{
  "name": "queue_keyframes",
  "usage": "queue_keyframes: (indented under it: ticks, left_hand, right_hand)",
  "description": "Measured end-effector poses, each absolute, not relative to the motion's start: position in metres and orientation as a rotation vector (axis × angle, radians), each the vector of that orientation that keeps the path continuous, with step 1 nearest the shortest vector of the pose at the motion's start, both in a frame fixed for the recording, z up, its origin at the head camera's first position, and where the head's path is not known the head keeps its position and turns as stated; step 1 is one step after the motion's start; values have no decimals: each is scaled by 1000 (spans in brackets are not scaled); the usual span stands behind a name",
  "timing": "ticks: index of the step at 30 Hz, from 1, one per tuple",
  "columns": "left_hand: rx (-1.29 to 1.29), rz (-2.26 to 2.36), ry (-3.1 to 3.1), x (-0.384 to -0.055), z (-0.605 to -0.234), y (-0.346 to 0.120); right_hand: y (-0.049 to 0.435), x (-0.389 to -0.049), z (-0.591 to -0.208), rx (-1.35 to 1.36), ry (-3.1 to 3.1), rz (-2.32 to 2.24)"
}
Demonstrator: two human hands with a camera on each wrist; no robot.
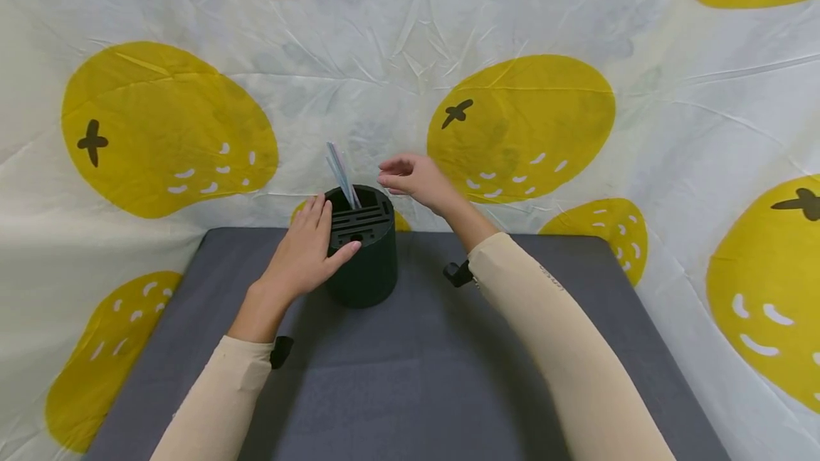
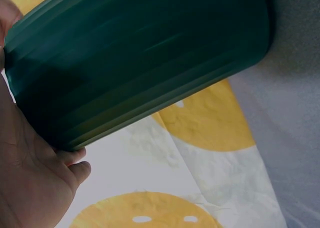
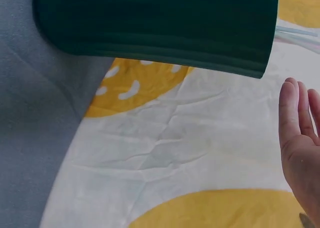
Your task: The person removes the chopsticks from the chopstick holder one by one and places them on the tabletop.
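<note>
A dark green round knife block (image 1: pixel 363 272) with a slotted top stands upright on the table. Several thin, translucent straw-like sticks (image 1: pixel 342 175) lean up out of the wide opening at its back. My left hand (image 1: pixel 301 251) rests on the left of its rim, fingers extended toward the back and thumb stretched over the front edge. In the left wrist view the palm lies against the top end of the block (image 2: pixel 140 63). Beyond the rim on the right, my right hand (image 1: pixel 413 178) hovers in the air, fingers slightly bent with nothing between them.
A grey cloth covers the table (image 1: pixel 410 375). Behind it hangs a pale curtain (image 1: pixel 384 41) printed with large yellow fruit, close to the table's back edge. A black strap piece (image 1: pixel 458 274) juts from the right sleeve, and another black piece (image 1: pixel 281 352) from the left.
</note>
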State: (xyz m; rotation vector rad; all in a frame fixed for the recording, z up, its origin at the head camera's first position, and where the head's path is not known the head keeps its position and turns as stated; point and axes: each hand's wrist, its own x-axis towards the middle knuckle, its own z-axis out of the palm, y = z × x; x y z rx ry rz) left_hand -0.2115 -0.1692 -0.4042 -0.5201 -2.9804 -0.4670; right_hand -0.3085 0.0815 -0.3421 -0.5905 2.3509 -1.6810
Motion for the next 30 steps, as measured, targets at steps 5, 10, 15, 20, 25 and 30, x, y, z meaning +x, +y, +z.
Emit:
queue_keyframes:
  ticks: [5,10,15,20,25,30]
  left_hand:
    - [-528,-461,-2959,-212,-403,-170]
    - [-527,-453,-2959,-212,-403,-170]
    - [-530,-450,-2953,-212,-402,-169]
    - [-532,-438,-2957,-212,-402,-168]
    - [-518,-448,-2961,-213,-400,-167]
    - [-513,-465,-2955,-216,-399,-166]
  right_hand:
    - [62,-315,-333,-588,2409,-1581]
    - [44,-321,-331,-599,2453,-1473]
    - [31,-325,-333,-579,2497,-1436]
    - [23,-326,-336,-562,2566,-1356]
    - [18,-328,-336,-557,2597,-1309]
    - [14,-329,-337,-586,2662,-1245]
